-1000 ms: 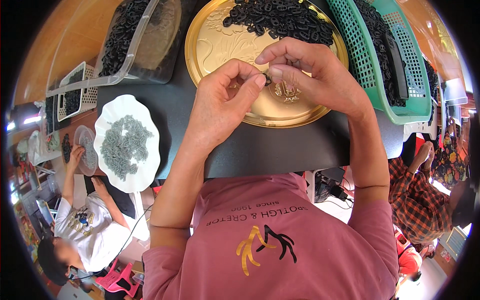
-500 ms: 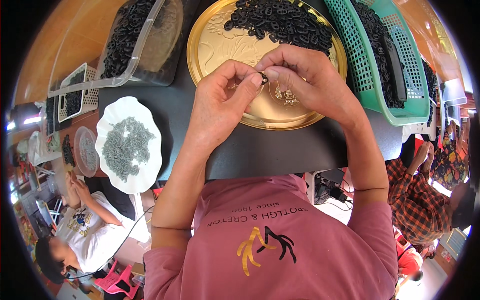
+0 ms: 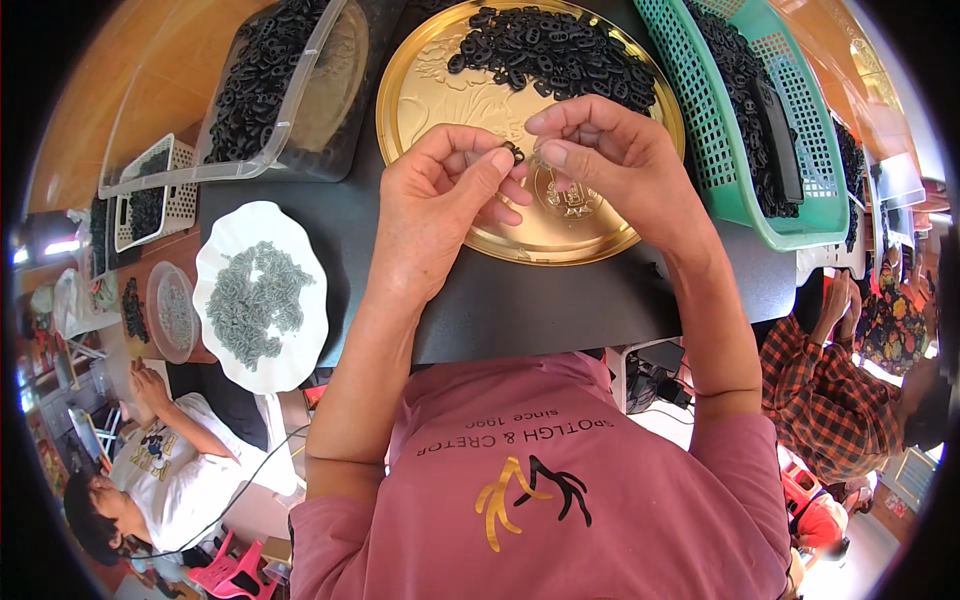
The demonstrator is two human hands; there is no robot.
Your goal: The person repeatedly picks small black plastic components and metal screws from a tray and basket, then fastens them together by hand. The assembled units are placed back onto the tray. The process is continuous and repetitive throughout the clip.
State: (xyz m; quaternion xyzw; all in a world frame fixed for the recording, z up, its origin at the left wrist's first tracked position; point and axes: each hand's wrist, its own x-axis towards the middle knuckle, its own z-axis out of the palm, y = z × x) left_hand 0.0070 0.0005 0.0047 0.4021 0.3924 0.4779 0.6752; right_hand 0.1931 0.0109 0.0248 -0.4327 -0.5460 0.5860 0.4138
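Observation:
A small black oval piece with holes [image 3: 513, 152] is pinched between the thumb and forefinger of my left hand [image 3: 445, 185], above the golden tray [image 3: 430, 105]. Just to its right is my right hand [image 3: 625, 155], its thumb and forefinger curved and apart, with nothing visible between them. Its fingertips do not touch the piece. At the far side of the tray lies a heap of similar black pieces [image 3: 560, 50]. On the left, a white scalloped dish [image 3: 308, 345] holds a pile of small grey pieces [image 3: 258, 300] whose kind I cannot make out.
A clear plastic bin [image 3: 285, 120] of black pieces stands at the far left, a green mesh basket [image 3: 715, 150] of them at the right. A white basket [image 3: 180, 195] is farther left. Other people sit at both sides, one in a white shirt [image 3: 190, 460], another in checks [image 3: 830, 400].
My right hand has drawn away from the black piece and its fingers have parted. My left hand keeps the piece and has shifted slightly left.

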